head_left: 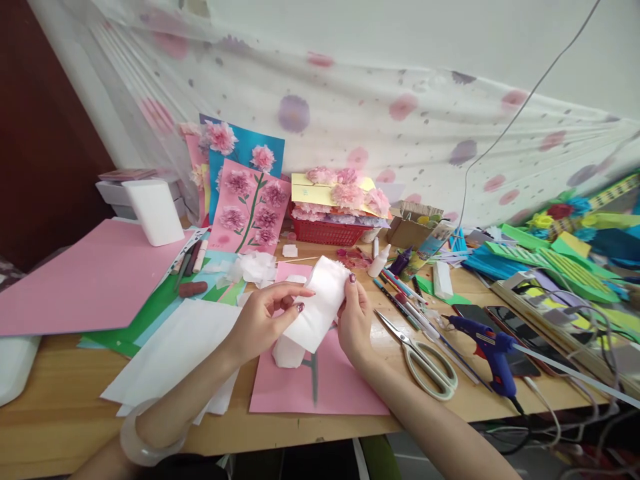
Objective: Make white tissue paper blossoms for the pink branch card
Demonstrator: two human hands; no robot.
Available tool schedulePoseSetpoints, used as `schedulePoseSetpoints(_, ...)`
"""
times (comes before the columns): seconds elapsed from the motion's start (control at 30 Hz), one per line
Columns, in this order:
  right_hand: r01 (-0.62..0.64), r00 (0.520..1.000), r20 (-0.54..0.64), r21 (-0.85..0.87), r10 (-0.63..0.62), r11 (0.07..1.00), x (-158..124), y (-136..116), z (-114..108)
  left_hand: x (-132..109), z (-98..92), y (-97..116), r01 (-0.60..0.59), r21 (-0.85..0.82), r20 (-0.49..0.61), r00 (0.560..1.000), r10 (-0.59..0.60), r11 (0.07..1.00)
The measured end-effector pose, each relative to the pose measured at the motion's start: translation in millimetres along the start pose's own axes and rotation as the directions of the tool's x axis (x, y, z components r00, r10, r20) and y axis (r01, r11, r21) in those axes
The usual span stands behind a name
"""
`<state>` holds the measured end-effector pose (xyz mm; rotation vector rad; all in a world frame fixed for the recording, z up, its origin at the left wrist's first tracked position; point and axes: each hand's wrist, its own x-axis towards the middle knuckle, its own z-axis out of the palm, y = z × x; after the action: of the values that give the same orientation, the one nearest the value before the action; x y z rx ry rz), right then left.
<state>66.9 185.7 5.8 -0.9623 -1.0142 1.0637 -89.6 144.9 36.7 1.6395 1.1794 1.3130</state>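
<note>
Between my hands is a folded piece of white tissue paper (316,307), held above a pink sheet (345,387) with a dark green stem painted on it. My right hand (356,320) pinches the tissue at its right edge, thumb on top. At the left side, my left hand (265,320) has its thumb and forefinger against the paper, the other fingers curled. Another white tissue piece (289,353) lies on the pink sheet under the held one. To the left rest several white paper sheets (175,353).
Right of my hands lie open-handled scissors (420,360), pens, a white glue bottle (379,261) and a blue glue gun (493,353) with its cord. A red basket (330,232) of paper flowers and flower pictures (250,207) stand behind. A power strip (540,307) runs along the right.
</note>
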Motion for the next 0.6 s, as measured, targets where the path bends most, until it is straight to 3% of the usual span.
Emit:
schedulePoseSetpoints(0.23, 0.048, 0.998, -0.029, -0.036, -0.049, 0.998, -1, -8, -2, 1, 2.3, 5, 0.033, -0.099, 0.063, 0.998, -0.027, 0.995)
schedulePoseSetpoints(0.43, -0.065, 0.982, 0.182, 0.066, 0.052, 0.996, -10, -14, 3, -1, 3.9, 7, 0.085, -0.178, 0.063, 0.995, -0.075, 0.98)
schedulePoseSetpoints(0.6, -0.044, 0.991, 0.122, -0.03, 0.047, 0.999, -7, -7, -1, -3, 4.4, 2, 0.064, -0.225, 0.04, 0.998, -0.057, 0.972)
